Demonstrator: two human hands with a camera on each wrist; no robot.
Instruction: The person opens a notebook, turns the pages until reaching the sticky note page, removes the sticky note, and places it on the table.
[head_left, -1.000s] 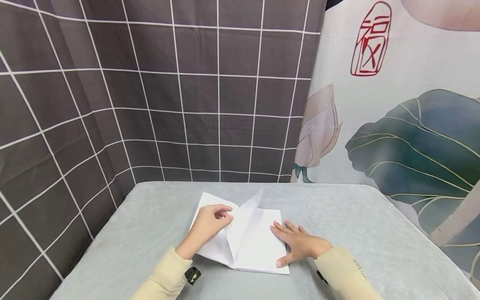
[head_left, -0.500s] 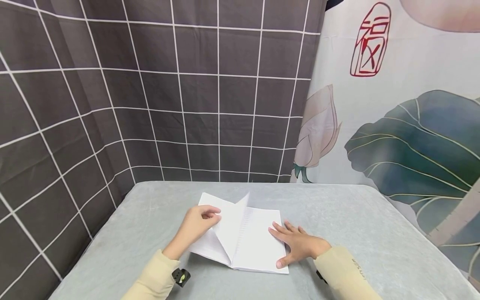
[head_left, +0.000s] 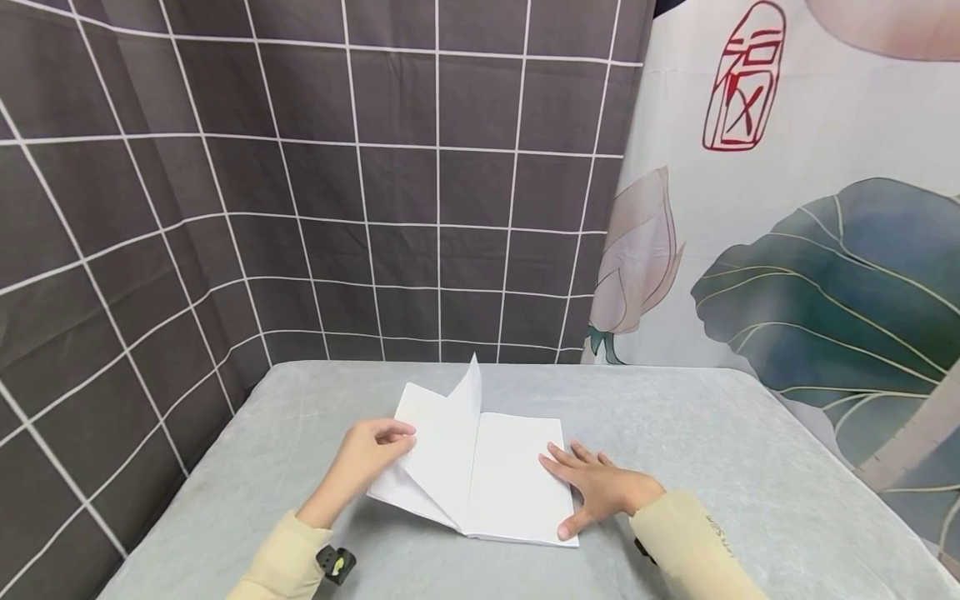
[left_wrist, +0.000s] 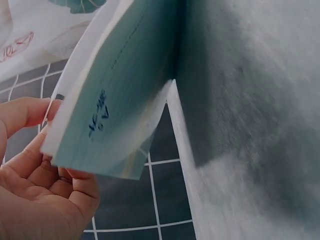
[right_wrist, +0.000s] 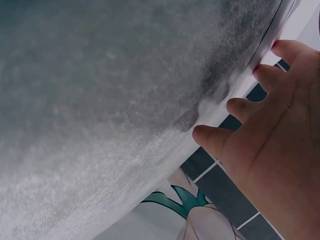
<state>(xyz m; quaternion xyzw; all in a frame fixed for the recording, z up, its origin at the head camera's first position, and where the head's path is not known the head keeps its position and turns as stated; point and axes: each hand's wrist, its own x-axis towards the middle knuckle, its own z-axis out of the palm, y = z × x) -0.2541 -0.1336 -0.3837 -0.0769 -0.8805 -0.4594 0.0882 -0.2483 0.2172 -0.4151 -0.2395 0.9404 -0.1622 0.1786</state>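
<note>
A notebook (head_left: 521, 483) with white pages lies spread on the grey table, its spine toward the middle. My left hand (head_left: 363, 458) pinches the outer edge of a lifted page (head_left: 450, 446) on the left half. That page curves up, its far corner standing above the rest. In the left wrist view, thumb and fingers hold at the edge beside the notebook's teal cover (left_wrist: 110, 115), which bears dark writing. My right hand (head_left: 600, 487) rests with spread fingers on the right page's outer edge. Close up in the right wrist view, those fingertips (right_wrist: 210, 135) touch down near the notebook's edge.
The grey table (head_left: 712, 442) reaches back to a dark curtain (head_left: 390, 192) with a white grid. A pale curtain with a lotus print (head_left: 637, 250) hangs at the right. Each wrist carries a black strap-on device, one (head_left: 336, 564) plainly seen at the left cuff.
My left hand has moved left and slightly toward me, drawing the page over to the left half. More of the right page shows. The right hand has stayed in place.
</note>
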